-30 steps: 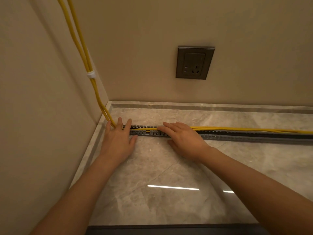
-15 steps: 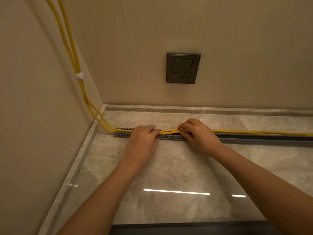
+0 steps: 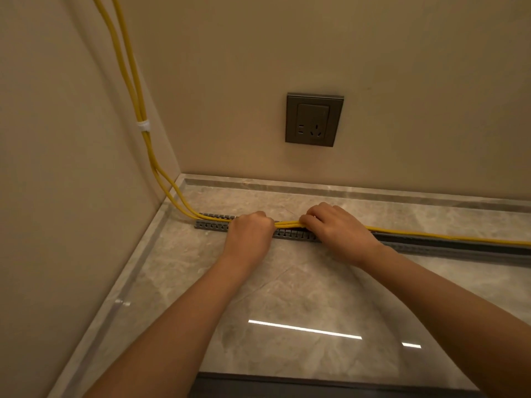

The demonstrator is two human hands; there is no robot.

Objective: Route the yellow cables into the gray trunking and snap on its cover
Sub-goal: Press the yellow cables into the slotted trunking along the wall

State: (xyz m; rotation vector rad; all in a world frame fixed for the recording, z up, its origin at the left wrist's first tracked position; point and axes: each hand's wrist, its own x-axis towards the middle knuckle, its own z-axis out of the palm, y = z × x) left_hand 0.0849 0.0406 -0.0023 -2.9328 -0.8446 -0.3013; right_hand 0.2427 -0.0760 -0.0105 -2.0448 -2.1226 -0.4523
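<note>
Both hands, left hand (image 3: 249, 228) and right hand (image 3: 334, 225), are gripping the yellow cables (image 3: 287, 224) running three-to-nine directly over the gray trunking (image 3: 293, 233).

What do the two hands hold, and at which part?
The left hand and the right hand both grip the thin yellow cables, on the stretch lying over the slotted gray plastic trunking, with a short span bare between them.
</note>
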